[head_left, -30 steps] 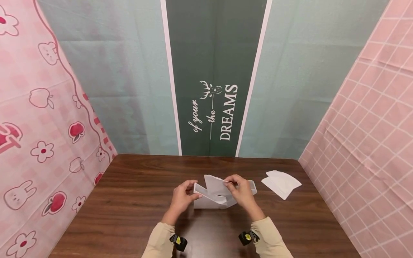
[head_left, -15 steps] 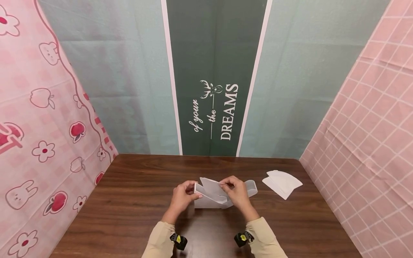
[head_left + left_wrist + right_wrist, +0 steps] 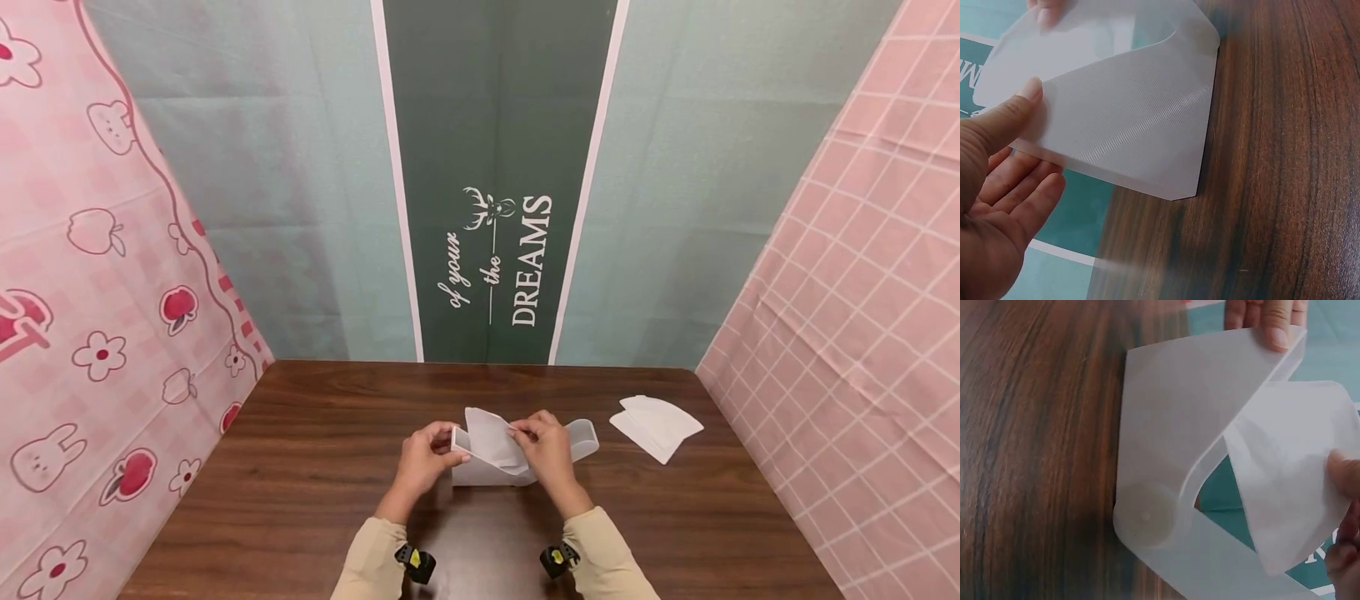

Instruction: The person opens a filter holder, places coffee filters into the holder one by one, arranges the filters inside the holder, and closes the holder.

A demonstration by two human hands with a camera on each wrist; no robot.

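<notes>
A white translucent plastic holder box [image 3: 480,475] stands on the table, its hinged lid [image 3: 583,440] swung out to the right. My left hand [image 3: 423,458] grips the box's left end, thumb on the near wall and fingers beneath or behind it. Between the thumb and fingers of my right hand [image 3: 550,454] is a white fan-shaped coffee filter paper [image 3: 491,435], pinched at its right edge. Seen from the right wrist, the filter [image 3: 1291,469] tilts at the box's open top; its left edge overlaps the opening. A round hinge [image 3: 1145,515] joins lid and box.
Fan-shaped white filter papers [image 3: 656,427] lie overlapped on the table's right side. The brown wooden table [image 3: 285,500] reaches back to a green printed curtain [image 3: 517,167]. Pink patterned cloths hang at the left and right. Each wrist wears a small black camera.
My right hand has shifted left, bringing the filter paper further over the left part of the box. The paper turns more face-on to the head camera. My left hand keeps its grip.
</notes>
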